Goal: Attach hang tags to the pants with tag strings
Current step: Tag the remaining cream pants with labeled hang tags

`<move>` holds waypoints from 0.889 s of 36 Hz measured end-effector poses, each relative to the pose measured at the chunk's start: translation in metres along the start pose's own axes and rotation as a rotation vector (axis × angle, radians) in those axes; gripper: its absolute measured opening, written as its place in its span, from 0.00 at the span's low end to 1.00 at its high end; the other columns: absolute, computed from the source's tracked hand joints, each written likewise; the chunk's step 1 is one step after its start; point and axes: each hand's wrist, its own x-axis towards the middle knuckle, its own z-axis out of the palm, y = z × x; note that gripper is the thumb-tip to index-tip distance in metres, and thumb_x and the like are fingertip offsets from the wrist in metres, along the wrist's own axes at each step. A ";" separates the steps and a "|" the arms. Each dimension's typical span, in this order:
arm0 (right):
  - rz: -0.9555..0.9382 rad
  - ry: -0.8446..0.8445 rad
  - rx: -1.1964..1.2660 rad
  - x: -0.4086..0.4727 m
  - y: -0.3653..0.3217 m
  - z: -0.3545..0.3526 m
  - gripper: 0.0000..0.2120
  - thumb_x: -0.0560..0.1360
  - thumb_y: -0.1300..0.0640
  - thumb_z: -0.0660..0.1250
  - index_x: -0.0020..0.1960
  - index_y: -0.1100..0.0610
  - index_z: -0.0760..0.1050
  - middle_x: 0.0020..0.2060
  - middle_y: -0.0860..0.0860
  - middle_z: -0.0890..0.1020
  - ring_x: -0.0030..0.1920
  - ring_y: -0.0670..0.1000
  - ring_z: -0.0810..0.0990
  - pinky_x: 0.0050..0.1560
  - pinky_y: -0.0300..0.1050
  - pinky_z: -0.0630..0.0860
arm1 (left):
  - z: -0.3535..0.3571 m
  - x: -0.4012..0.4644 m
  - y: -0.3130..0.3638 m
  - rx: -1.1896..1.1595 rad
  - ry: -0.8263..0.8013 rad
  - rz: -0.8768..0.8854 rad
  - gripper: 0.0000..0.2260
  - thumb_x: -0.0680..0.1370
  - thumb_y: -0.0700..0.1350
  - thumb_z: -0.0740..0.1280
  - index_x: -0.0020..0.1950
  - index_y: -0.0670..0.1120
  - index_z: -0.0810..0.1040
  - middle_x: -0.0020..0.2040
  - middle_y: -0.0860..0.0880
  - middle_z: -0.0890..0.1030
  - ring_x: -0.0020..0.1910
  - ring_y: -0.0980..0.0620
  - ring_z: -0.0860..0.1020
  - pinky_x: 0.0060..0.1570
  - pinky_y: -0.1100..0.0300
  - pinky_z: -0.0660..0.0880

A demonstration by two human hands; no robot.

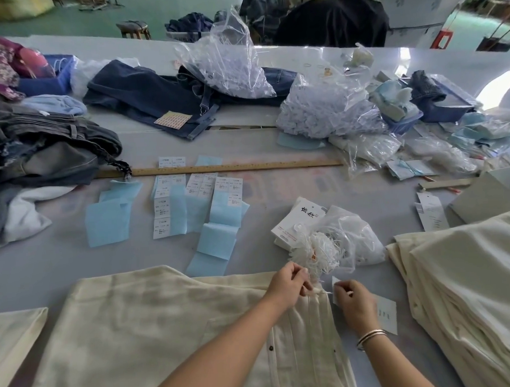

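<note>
Cream pants [154,329] lie flat on the surface [46,266], nearest the camera. At their waistband the left hand [288,282] pinches a white tag string [325,292]; just right of the pants, the right hand [353,301] grips a white hang tag [386,316]. Beyond the waistband sits a bundle of tag strings [317,252].

Hang tag [386,316] lying half under the right hand [355,303]; its print too faint to read. Tag string between the fingertips blurring out, too thin to trace. Cream pants [166,329] running off the bottom edge. Stacked pants [470,271] cut by the right edge. Size stickers [164,209] showing illegible small text.
</note>
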 end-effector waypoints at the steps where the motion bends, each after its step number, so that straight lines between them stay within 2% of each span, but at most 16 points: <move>1: 0.021 -0.002 0.078 -0.002 -0.003 0.000 0.04 0.76 0.61 0.66 0.43 0.56 0.78 0.39 0.52 0.80 0.42 0.55 0.78 0.41 0.45 0.68 | 0.000 -0.001 0.002 -0.014 0.001 0.001 0.11 0.83 0.42 0.59 0.40 0.46 0.69 0.33 0.50 0.76 0.25 0.63 0.73 0.33 0.69 0.71; 4: 0.059 -0.046 0.326 -0.010 -0.014 -0.004 0.06 0.77 0.61 0.65 0.41 0.58 0.77 0.34 0.52 0.80 0.38 0.53 0.77 0.39 0.45 0.72 | -0.003 -0.004 0.007 -0.091 0.004 0.002 0.13 0.82 0.45 0.61 0.37 0.46 0.69 0.30 0.50 0.72 0.22 0.63 0.69 0.30 0.70 0.68; 8: 0.118 -0.175 0.811 -0.026 -0.033 -0.010 0.07 0.78 0.64 0.63 0.44 0.61 0.78 0.32 0.51 0.80 0.31 0.45 0.75 0.32 0.34 0.73 | -0.007 -0.012 0.012 -0.171 -0.013 0.003 0.15 0.81 0.48 0.62 0.35 0.46 0.69 0.27 0.52 0.71 0.23 0.62 0.67 0.30 0.69 0.67; 12: 0.140 -0.250 1.062 -0.041 -0.051 -0.007 0.07 0.78 0.62 0.62 0.44 0.60 0.77 0.36 0.54 0.82 0.33 0.46 0.74 0.36 0.37 0.72 | -0.004 -0.021 0.017 -0.322 0.037 -0.056 0.14 0.80 0.49 0.64 0.36 0.46 0.69 0.28 0.53 0.70 0.23 0.61 0.67 0.27 0.67 0.70; 15: 0.161 -0.257 1.126 -0.047 -0.063 -0.003 0.06 0.78 0.64 0.61 0.44 0.60 0.75 0.36 0.56 0.82 0.34 0.50 0.75 0.37 0.40 0.73 | 0.001 -0.028 0.021 -0.440 0.077 -0.130 0.13 0.80 0.48 0.65 0.37 0.46 0.70 0.28 0.52 0.69 0.22 0.60 0.67 0.27 0.66 0.74; 19: 0.204 -0.280 1.198 -0.052 -0.072 -0.004 0.05 0.75 0.66 0.64 0.47 0.62 0.78 0.38 0.60 0.82 0.35 0.54 0.81 0.38 0.42 0.80 | 0.004 -0.037 0.025 -0.625 0.108 -0.221 0.13 0.81 0.45 0.63 0.38 0.42 0.73 0.25 0.51 0.71 0.21 0.60 0.69 0.30 0.64 0.78; 21: 0.232 -0.294 1.228 -0.055 -0.076 -0.007 0.08 0.72 0.67 0.66 0.50 0.61 0.80 0.40 0.60 0.84 0.37 0.53 0.83 0.39 0.42 0.81 | 0.004 -0.041 0.025 -0.677 0.113 -0.241 0.15 0.81 0.46 0.63 0.36 0.43 0.72 0.23 0.52 0.72 0.21 0.59 0.70 0.29 0.64 0.77; 25: 0.244 -0.340 1.256 -0.058 -0.083 -0.010 0.10 0.73 0.68 0.65 0.51 0.63 0.81 0.39 0.60 0.84 0.37 0.51 0.84 0.38 0.39 0.80 | 0.003 -0.044 0.025 -0.586 0.114 -0.193 0.17 0.81 0.49 0.62 0.33 0.46 0.70 0.23 0.55 0.71 0.22 0.59 0.68 0.31 0.67 0.72; 27: 0.243 -0.331 1.250 -0.059 -0.085 -0.011 0.10 0.70 0.67 0.67 0.50 0.64 0.81 0.39 0.61 0.84 0.37 0.51 0.83 0.39 0.39 0.81 | 0.002 -0.046 0.025 -0.539 0.124 -0.155 0.17 0.81 0.50 0.62 0.33 0.47 0.70 0.23 0.55 0.71 0.22 0.60 0.69 0.30 0.68 0.71; 29: 0.236 -0.311 1.242 -0.060 -0.088 -0.011 0.11 0.66 0.64 0.69 0.48 0.63 0.81 0.38 0.60 0.84 0.36 0.51 0.83 0.38 0.39 0.80 | 0.001 -0.046 0.025 -0.488 0.143 -0.114 0.16 0.81 0.49 0.62 0.34 0.46 0.71 0.22 0.56 0.72 0.22 0.61 0.69 0.29 0.69 0.70; 32: 0.220 -0.284 1.235 -0.061 -0.090 -0.010 0.06 0.64 0.62 0.71 0.40 0.59 0.83 0.36 0.58 0.83 0.34 0.49 0.82 0.36 0.37 0.79 | -0.001 -0.046 0.023 -0.428 0.185 -0.063 0.15 0.81 0.48 0.62 0.35 0.45 0.74 0.22 0.56 0.73 0.22 0.61 0.67 0.27 0.69 0.66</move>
